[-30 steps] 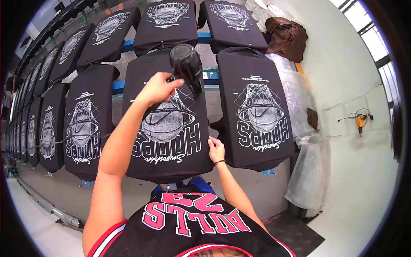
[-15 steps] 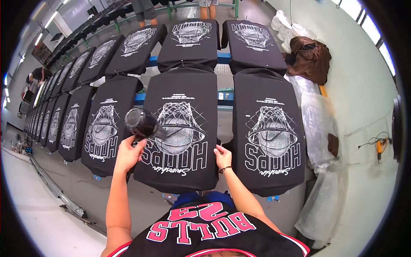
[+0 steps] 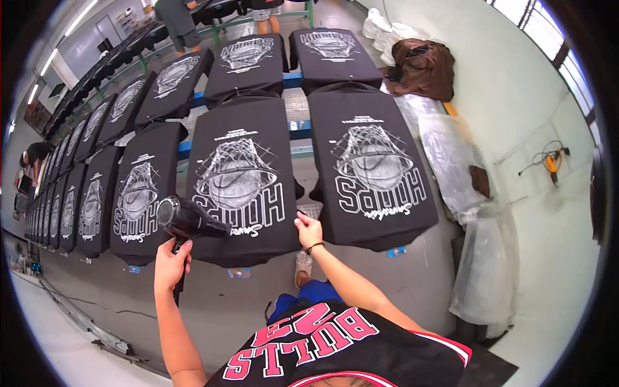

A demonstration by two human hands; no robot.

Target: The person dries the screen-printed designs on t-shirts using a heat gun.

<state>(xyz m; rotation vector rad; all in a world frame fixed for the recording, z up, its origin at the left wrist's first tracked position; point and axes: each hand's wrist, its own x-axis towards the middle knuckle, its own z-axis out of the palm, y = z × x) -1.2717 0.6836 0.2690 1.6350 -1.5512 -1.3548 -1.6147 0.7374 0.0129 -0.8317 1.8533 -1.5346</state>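
A black hair dryer [image 3: 184, 218] is gripped by its handle in my left hand [image 3: 171, 263], fingers wrapped round it. Its nozzle points right, over the lower left of the print on a black T-shirt [image 3: 213, 138] stretched on a flat board. White lettering and a basketball in a net make up that print. My right hand [image 3: 309, 231] is closed in a pinch at the shirt's right edge; the fingertips meet the dark fabric there. Just right of this hand lies another black T-shirt [image 3: 361, 103] with the same print.
Rows of similar printed shirts [image 3: 138, 168] on boards run away to the left. Clear plastic sheeting [image 3: 480, 264] and a brown bundle [image 3: 419, 68] lie along the right wall. An orange tool [image 3: 551, 166] with a cable hangs there. Other people [image 3: 177, 26] stand farther back.
My view has shifted, so the boards appear farther left and higher. The hair dryer has come down toward the shirt's near left corner. My right hand stays by the right edge.
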